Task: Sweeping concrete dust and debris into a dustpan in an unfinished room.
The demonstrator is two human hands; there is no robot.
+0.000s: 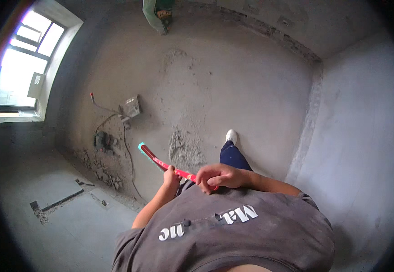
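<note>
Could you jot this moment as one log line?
left hand: holds red brush | right hand: on its near end | floor: grey debris

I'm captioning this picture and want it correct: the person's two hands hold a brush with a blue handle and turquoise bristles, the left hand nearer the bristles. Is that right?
Not quite: the handle is red, not blue, as the head view shows. The left hand and right hand do hold the brush, the left nearer its turquoise bristles.
</note>
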